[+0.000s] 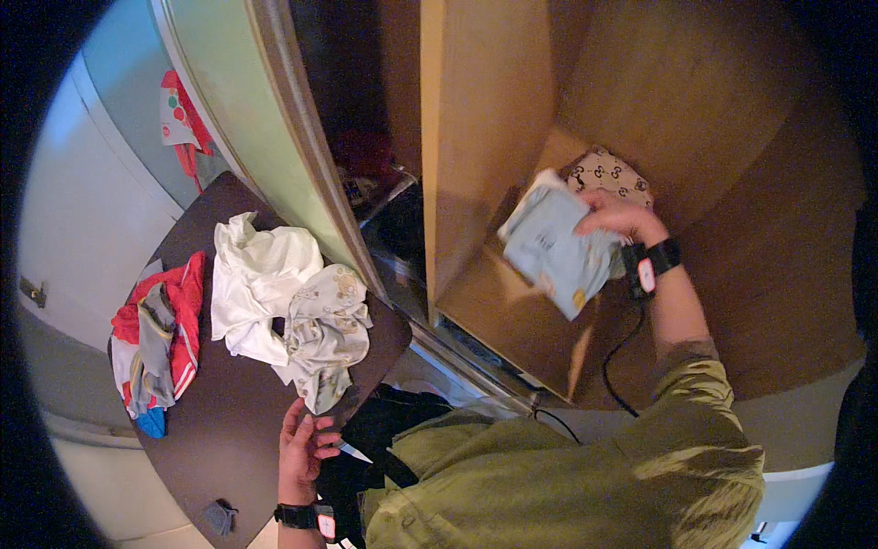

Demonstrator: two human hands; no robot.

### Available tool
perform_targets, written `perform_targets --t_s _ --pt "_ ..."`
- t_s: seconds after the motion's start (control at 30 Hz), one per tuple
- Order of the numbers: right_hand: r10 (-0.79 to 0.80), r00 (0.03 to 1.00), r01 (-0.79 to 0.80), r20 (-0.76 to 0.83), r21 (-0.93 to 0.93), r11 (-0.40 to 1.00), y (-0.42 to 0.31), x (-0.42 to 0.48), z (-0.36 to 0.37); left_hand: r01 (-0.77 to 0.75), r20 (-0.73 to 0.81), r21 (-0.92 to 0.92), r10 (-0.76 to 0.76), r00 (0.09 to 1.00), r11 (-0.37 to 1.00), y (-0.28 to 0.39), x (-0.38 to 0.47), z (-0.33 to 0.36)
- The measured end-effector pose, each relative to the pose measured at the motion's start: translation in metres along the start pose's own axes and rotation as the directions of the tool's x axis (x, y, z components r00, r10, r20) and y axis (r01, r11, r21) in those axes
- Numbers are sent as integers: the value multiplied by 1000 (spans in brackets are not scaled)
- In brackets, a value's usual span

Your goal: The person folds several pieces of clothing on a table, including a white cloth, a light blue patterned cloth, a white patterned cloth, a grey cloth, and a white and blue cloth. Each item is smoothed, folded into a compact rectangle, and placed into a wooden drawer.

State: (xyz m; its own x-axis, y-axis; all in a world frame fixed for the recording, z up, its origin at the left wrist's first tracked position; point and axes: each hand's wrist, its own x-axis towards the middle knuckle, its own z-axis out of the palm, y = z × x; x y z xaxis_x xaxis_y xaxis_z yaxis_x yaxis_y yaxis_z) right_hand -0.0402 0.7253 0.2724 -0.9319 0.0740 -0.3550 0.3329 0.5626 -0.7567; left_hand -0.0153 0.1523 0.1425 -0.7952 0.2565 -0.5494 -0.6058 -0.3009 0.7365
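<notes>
My right hand (pixel 617 216) grips a folded light-blue cloth item (pixel 555 240) inside a wooden cabinet compartment. Behind it lies a beige patterned item (pixel 607 175), partly covered. My left hand (pixel 305 439) has its fingers apart and holds nothing that shows, at the edge of a dark brown table (pixel 226 439). Just above its fingertips lies a crumpled pale garment with a bear print (pixel 329 329), beside a white garment (pixel 260 267). Farther left on the table are a red garment (pixel 188 322) and a grey one (pixel 158 343) heaped together, with a blue piece (pixel 152 422) below.
A small dark grey cloth item (pixel 219 516) lies near the table's lower edge. The cabinet's upright wooden panel (pixel 432 165) divides the compartment from a dark one with objects inside. A black cable (pixel 607 367) hangs from my right wrist strap. A red and white item (pixel 180 113) is beyond the table.
</notes>
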Motion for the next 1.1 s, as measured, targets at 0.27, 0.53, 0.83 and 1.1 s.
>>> perform_targets --t_s 0.27,0.53,0.83,1.1 --pt "107 954 -179 -281 -242 954 11 -1 -137 53 -106 116 -40 994 992 9 13 11" --pt "181 935 -241 -306 -169 956 64 16 -198 107 -197 239 -60 978 965 4 28 27" --pt "27 771 -477 -637 -549 687 132 72 -160 100 -271 280 -22 962 955 8 23 52" --pt "-5 746 -413 -666 -469 781 201 88 -126 103 -273 255 -30 962 961 1 20 41"
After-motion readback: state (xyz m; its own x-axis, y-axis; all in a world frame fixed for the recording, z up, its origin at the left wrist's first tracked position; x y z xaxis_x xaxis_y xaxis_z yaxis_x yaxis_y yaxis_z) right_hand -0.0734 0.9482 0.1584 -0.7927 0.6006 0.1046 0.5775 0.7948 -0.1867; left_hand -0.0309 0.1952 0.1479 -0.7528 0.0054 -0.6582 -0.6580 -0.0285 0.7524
